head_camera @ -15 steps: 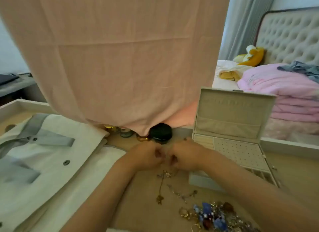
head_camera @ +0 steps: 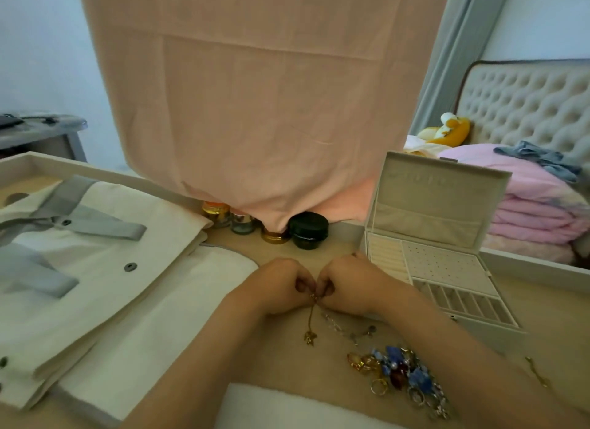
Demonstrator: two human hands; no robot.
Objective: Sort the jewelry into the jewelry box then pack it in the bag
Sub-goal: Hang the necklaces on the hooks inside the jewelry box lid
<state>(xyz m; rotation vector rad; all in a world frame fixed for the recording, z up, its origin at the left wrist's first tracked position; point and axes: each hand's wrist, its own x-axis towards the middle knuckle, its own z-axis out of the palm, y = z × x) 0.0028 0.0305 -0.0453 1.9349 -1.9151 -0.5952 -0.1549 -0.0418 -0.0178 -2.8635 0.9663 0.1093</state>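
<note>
My left hand (head_camera: pixel 281 285) and my right hand (head_camera: pixel 346 285) meet at the table's middle, fingers curled, both pinching the top of a thin gold necklace (head_camera: pixel 310 320). Its chain hangs down to a small gold pendant lying on the table. A white jewelry box (head_camera: pixel 440 262) stands open right of my hands, lid upright, with ring rolls, a dotted earring panel and slotted compartments. A pile of rings and blue and red jewelry (head_camera: pixel 399 374) lies near the front. A silver chain (head_camera: pixel 348 329) lies between the pile and my hands. A cream bag (head_camera: pixel 95 269) with grey straps lies at left.
Small jars (head_camera: pixel 217 213) and a black-lidded pot (head_camera: pixel 308 230) stand at the back under a hanging pink cloth (head_camera: pixel 261 93). A small gold piece (head_camera: pixel 538 372) lies at far right. A white pad (head_camera: pixel 287 409) sits at the front edge. A bed with pink bedding is behind.
My hands hold the same spot and still work the top of the gold necklace. The head camera has tilted a little; nothing on the table has moved.
</note>
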